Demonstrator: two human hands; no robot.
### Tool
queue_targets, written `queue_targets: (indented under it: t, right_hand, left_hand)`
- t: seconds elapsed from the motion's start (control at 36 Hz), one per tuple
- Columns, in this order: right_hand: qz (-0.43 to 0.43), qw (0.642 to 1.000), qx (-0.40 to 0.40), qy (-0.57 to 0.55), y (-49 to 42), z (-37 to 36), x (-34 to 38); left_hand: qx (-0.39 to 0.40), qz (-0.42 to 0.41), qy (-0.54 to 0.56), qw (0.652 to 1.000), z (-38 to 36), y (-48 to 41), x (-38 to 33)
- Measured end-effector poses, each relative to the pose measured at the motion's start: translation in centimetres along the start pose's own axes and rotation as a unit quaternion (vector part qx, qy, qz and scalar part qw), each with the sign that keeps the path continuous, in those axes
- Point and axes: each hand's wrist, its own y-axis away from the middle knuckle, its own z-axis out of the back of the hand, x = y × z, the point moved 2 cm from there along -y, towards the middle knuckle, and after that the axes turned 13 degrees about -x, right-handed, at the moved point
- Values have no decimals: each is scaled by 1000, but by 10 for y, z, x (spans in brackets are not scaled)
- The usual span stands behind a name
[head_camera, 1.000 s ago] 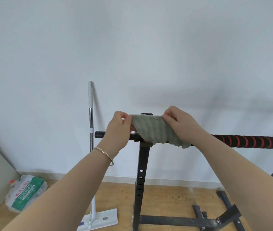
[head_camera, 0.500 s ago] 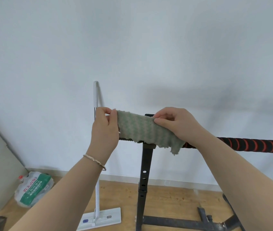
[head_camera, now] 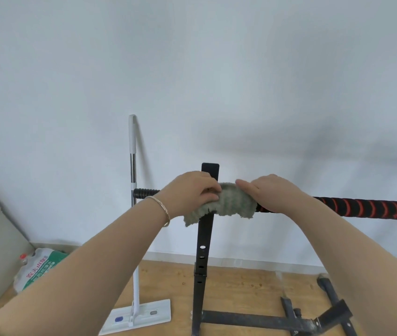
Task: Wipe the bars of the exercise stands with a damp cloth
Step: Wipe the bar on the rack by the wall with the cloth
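1. The cloth [head_camera: 226, 202] is draped over the bar [head_camera: 362, 208] just where the bar crosses the post [head_camera: 203, 238]. It sits between the two hands, and its frayed edges hang below both grips.
2. The step in hand looks like a wrap-and-rub of the bar at the post joint. To do it well, the cloth should go right round the bar, not only over the top, so the underside gets wiped too.
3. Short strokes along the bar with a twist of the wrists would work the damp cloth into the joint. The post blocks a straight slide between the grips, so each side of it likely needs its own pass.
4. The long red-striped wrap runs outward of the right grip, and the short ribbed black end lies outward of the left grip. Both are bare of cloth and, I judge, yet to be covered.
5. The loose corner under the left grip could snag on the post, so gathering it in first would help.
6. Left hand [head_camera: 190, 192]: knuckles up and wrist level, with its fingers curled and clamped on the cloth's left end. A bracelet [head_camera: 161, 207] sits behind it.
7. Right hand [head_camera: 272, 192]: palm down over the cloth's right end, thumb pointing toward the left hand. Its fingers go over the far side of the bar, so it seems to clasp cloth and bar together, though the fingertips are hidden.
8. Both forearms reach forward and up, converging at the bar.
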Motion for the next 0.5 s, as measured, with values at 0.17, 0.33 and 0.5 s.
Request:
queue_targets:
  t: [0.17, 0.33, 0.5]
  right_hand:
    - [-18, 999, -9, -31, 2, -6, 4]
    - [-18, 998, -34, -41, 2, 0, 3]
    - [-14, 995, -64, -76, 0, 6, 3]
  left_hand:
    - [59, -24, -74, 995, 5, -15, -5]
    - [40, -50, -5, 998, -6, -17, -22]
    - [81, -68, -217, 970, -10, -17, -36]
